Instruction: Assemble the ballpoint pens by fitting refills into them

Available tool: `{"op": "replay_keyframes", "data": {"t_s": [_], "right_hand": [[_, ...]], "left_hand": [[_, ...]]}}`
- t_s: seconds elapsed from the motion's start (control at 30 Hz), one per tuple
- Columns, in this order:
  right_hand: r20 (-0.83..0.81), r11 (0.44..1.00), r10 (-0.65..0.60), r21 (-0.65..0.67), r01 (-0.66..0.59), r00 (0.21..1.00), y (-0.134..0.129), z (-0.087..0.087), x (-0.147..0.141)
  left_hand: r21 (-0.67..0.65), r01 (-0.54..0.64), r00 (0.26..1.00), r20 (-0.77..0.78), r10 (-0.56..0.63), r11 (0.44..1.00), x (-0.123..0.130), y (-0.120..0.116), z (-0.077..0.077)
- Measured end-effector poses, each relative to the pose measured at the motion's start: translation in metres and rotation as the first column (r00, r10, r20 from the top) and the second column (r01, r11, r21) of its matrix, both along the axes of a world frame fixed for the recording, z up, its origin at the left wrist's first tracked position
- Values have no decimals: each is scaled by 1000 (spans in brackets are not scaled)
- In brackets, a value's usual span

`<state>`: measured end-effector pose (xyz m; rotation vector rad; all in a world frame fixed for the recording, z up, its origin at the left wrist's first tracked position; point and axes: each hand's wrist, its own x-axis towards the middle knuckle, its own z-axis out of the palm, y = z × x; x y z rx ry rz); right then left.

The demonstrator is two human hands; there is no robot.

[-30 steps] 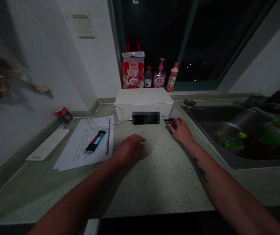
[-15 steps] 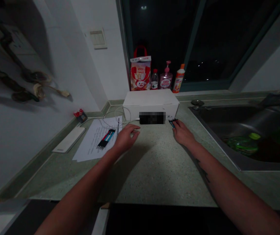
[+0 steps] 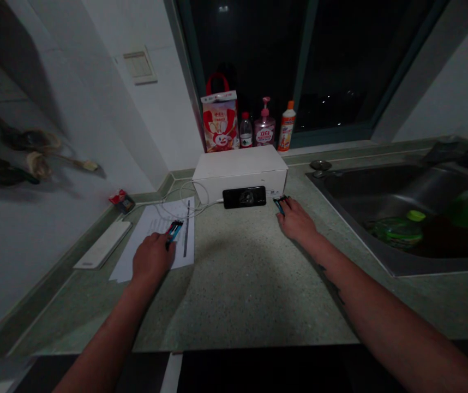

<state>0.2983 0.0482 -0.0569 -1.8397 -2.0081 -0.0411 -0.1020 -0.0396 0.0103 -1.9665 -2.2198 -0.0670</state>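
On the left, my left hand [image 3: 152, 256] is closed over a bundle of pens [image 3: 173, 231] lying on printed paper sheets [image 3: 183, 245]. Blue and red pen barrels with black ends stick out past its fingers; the rest of the bundle is hidden under the hand. Further right, beside the white box's front corner, my right hand [image 3: 297, 219] has its fingers closed on a few more pens [image 3: 280, 206], dark with some blue, low over the counter. Between the hands a black phone [image 3: 244, 197] leans upright against the white box [image 3: 240, 164], a white cable plugged into its left end.
A sink [image 3: 385, 265] with green bottles [image 3: 397, 232] in it is on the right. A flour-like bag [image 3: 220, 123], a small bottle, a pump bottle [image 3: 264, 128] and an orange-capped bottle [image 3: 286, 128] stand behind the box. A white flat case [image 3: 103, 245] lies left of the papers.
My left hand has moved left and down from the middle of the counter onto the pens on the paper. My right hand stays at its pens. The view has shifted slightly.
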Motion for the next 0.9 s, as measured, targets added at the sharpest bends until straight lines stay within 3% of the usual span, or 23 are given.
{"op": "replay_keyframes", "data": {"t_s": [0.43, 0.53, 0.63, 0.7, 0.8, 0.9], "right_hand": [[-117, 982, 127, 152, -109, 985, -24, 37, -18], [-167, 955, 261, 188, -230, 951, -30, 44, -28], [-233, 896, 441, 169, -411, 866, -43, 47, -46], [-272, 836, 548, 162, -524, 791, -52, 48, -62], [-278, 741, 666, 142, -656, 692, -57, 52, -81], [-303, 787, 597, 41, -616, 743, -43, 59, -83]], "left_hand": [[-39, -34, 999, -23, 33, 999, 8, 4, -4], [-15, 45, 998, -43, -46, 999, 13, 2, -5], [-8, 141, 987, 80, -140, 990, 32, -2, -1], [-2, 207, 952, 232, -200, 978, 52, -4, 4], [122, 438, 805, 388, -449, 891, 84, 4, 9], [260, 530, 688, 424, -589, 807, 105, 24, 5]]}}
